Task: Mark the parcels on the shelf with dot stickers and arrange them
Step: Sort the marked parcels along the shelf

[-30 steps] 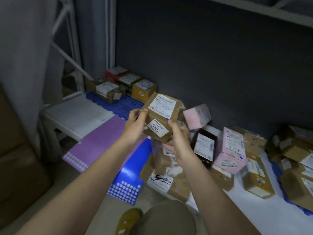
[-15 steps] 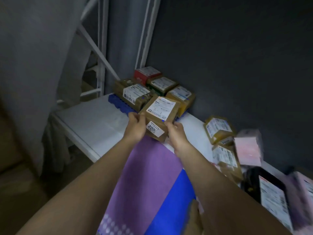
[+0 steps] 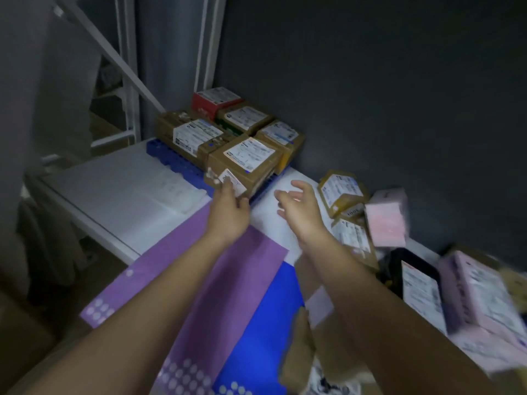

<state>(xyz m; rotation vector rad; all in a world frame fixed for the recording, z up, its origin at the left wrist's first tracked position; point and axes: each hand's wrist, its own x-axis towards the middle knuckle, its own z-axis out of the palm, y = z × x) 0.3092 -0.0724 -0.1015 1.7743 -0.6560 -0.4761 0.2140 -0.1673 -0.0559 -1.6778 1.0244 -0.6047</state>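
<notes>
A brown parcel with a white shipping label on top and a small label on its front stands on the blue pallet, pressed up against the other arranged parcels. My left hand touches the parcel's front face with straight fingers. My right hand hovers just to the right of it, fingers spread, holding nothing. A purple dot sticker sheet and a blue dot sticker sheet lie on the shelf under my forearms.
Loose parcels lie heaped at the right: brown ones, a pink box, a black one. The white shelf board extends left to its edge. White shelf uprights stand behind, next to a dark back wall.
Both hands carried the brown parcel left from above the heap and set it on the blue pallet. My right hand has let go and drawn away to the right.
</notes>
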